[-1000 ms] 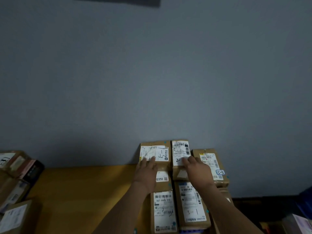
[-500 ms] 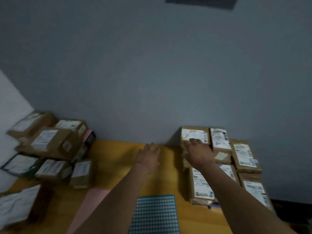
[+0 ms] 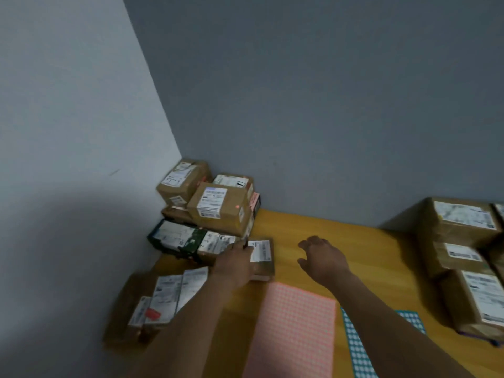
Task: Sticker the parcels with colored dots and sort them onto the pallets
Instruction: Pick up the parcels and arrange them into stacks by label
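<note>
The fingertips (image 3: 245, 246) of the left hand (image 3: 236, 266) lie on the far left corner of a small parcel (image 3: 262, 252), a brown box with a white label facing up. The hand covers the box's left side, and motion blur hides whether the fingers curl round its edge or only rest flat on it. The fingers (image 3: 306, 242) of the right hand (image 3: 326, 259) are loosely spread and slightly bent. They hold nothing and hang above the yellow wooden surface (image 3: 313, 227), near the small parcel and to its right, apart from it. Just behind both wrists, toward the person, a pink sticker sheet (image 3: 294, 328) of dots lies flat between the forearms. A teal sticker sheet (image 3: 354, 347) lies beside it, partly under the right forearm. Just past the left fingertips sits a dark green parcel (image 3: 174, 237) with another labelled box beside it. Beyond them a corner stack (image 3: 218, 205) of brown boxes rises against the grey wall (image 3: 300, 105). To the left of the left wrist lies a blurred group of flat parcels (image 3: 152, 298) with white labels. Well to the right of the right fingers stands the right-hand stack (image 3: 463, 236) of labelled brown boxes, against the same wall.
</note>
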